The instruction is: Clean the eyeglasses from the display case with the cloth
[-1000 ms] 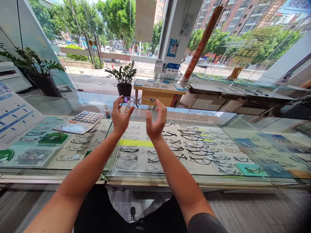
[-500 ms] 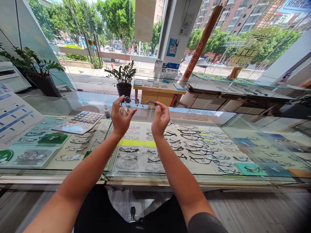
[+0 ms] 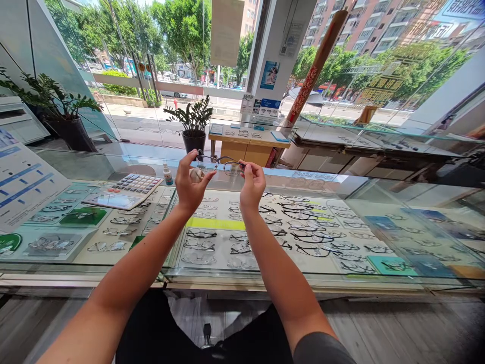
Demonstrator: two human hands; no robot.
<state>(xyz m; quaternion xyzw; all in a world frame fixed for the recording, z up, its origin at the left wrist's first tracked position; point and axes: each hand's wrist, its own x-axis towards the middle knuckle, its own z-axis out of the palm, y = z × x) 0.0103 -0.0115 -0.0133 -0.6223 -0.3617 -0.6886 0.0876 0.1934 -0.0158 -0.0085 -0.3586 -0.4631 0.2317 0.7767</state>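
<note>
Glass counter (image 3: pixel 212 277) below; spectacles (image 3: pixel 223 158) at twelve o'clock, already raised clear of it – right hand (image 3: pixel 252 187) pinching the three-o'clock end, left hand (image 3: pixel 188 187) half-open at nine, grip unclear – and not yet laid down.

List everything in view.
Glass counter: one, clear, lower half
Held glasses: one, dark rims, above counter
Displayed glasses: many, mixed, inside counter
Calculator: one, white, on counter, left
Spray bottle: one, white/blue, right of calculator
Pale object: one, below held glasses
Printed board: one, white/blue, far left
Potted plants: two, green, beyond counter
Cabinet: one, tan, beyond counter
Trees: several, green, outside
Left hand: one, glasses' left end
Right hand: one, glasses' right end
</note>
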